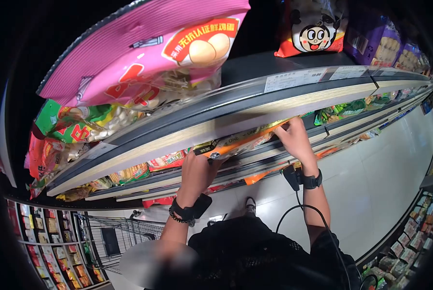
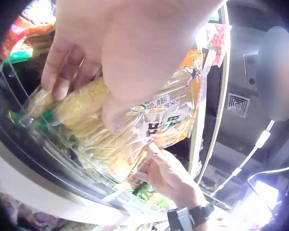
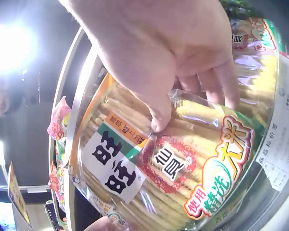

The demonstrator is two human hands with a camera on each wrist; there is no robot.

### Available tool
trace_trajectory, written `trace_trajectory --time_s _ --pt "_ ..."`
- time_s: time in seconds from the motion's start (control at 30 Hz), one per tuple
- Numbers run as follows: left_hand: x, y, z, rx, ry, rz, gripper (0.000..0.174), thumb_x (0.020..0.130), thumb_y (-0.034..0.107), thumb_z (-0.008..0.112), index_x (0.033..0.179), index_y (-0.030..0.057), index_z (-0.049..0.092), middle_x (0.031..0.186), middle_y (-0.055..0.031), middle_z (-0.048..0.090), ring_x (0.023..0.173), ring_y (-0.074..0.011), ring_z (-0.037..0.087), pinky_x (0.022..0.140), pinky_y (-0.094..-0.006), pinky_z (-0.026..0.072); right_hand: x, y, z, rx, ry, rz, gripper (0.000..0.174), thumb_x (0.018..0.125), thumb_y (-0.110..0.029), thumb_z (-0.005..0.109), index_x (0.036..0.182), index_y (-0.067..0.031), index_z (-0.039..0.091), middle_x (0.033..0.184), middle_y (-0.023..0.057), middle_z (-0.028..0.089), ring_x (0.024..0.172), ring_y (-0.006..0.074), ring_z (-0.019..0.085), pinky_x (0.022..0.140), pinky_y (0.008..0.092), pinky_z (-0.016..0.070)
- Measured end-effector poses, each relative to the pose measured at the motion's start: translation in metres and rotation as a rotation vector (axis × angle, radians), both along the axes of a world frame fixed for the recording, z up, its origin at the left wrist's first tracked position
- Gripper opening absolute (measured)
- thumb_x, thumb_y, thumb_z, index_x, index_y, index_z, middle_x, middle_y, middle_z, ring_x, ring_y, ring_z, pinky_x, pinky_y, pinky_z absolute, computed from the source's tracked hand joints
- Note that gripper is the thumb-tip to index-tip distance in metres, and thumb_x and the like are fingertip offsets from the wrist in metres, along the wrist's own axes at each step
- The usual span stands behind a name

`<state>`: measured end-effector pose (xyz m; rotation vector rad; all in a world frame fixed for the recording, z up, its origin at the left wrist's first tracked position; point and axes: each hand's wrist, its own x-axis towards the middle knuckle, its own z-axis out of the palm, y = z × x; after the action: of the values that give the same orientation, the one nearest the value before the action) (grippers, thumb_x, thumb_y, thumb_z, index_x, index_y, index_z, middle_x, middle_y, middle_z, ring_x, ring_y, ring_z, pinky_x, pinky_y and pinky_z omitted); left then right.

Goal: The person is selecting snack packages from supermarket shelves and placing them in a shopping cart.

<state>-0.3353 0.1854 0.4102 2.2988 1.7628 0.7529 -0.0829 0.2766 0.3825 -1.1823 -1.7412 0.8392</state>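
Note:
A clear plastic bag of rice crackers [image 3: 183, 192] with an orange edge is held between both hands at a lower shelf. In the head view only a narrow strip of that bag [image 1: 248, 137] shows beneath the shelf edge. My left hand [image 1: 197, 170] grips one end, its thumb [image 2: 114, 115] across the clear front. At the opposite end my right hand [image 1: 296, 140] grips the bag, its thumb [image 3: 160, 118] pressed on the front and the other fingers reaching over the edge. Another cracker bag [image 3: 255, 72] lies behind the right hand.
A wood-edged shelf [image 1: 216, 118] juts out above both hands. Pink snack bags [image 1: 129, 53] and a red-and-white bag [image 1: 313, 29] stand on it. More packets [image 1: 168, 160] fill lower shelves. A shopping cart [image 1: 124, 239] stands behind on the left; a cable [image 1: 318, 217] loops by the right arm.

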Motion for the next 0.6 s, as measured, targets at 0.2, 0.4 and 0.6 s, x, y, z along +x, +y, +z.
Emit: trace_trajectory --time_s 0.2,0.4,0.6 --pt "0.006 0.006 -0.010 -0.196 -0.184 0.345 0.041 0.080 0.022 0.073 0.105 -0.0039 0.053 0.086 -0.0159 0.067 0.069 -0.0238 0.065 0.064 -0.0347 0.0495 -0.017 -0.004 -0.001 0.029 0.003 -0.145 0.033 0.082 -0.022 0.071 0.100 0.0030 0.058 0.083 0.0189 0.065 0.078 0.0348 0.062 0.070 0.0395 0.0477" --pt "0.011 0.002 -0.019 0.066 -0.110 0.382 0.053 0.073 0.019 0.079 0.112 -0.0017 0.050 0.088 -0.0169 0.059 0.071 -0.0272 0.060 0.063 -0.0377 0.0485 -0.024 -0.011 -0.003 0.137 0.053 -0.235 0.032 0.081 -0.023 0.071 0.099 0.0009 0.058 0.079 0.0174 0.064 0.073 0.0347 0.061 0.067 0.0399 0.0471" --pt "0.016 0.004 -0.028 0.210 -0.152 0.314 0.050 0.077 0.020 0.073 0.116 0.0001 0.048 0.099 -0.0194 0.056 0.082 -0.0387 0.058 0.065 -0.0431 0.0491 -0.029 -0.014 -0.001 0.038 0.028 -0.238 0.024 0.085 -0.017 0.067 0.098 0.0019 0.059 0.069 0.0136 0.060 0.060 0.0221 0.055 0.060 0.0326 0.0443"
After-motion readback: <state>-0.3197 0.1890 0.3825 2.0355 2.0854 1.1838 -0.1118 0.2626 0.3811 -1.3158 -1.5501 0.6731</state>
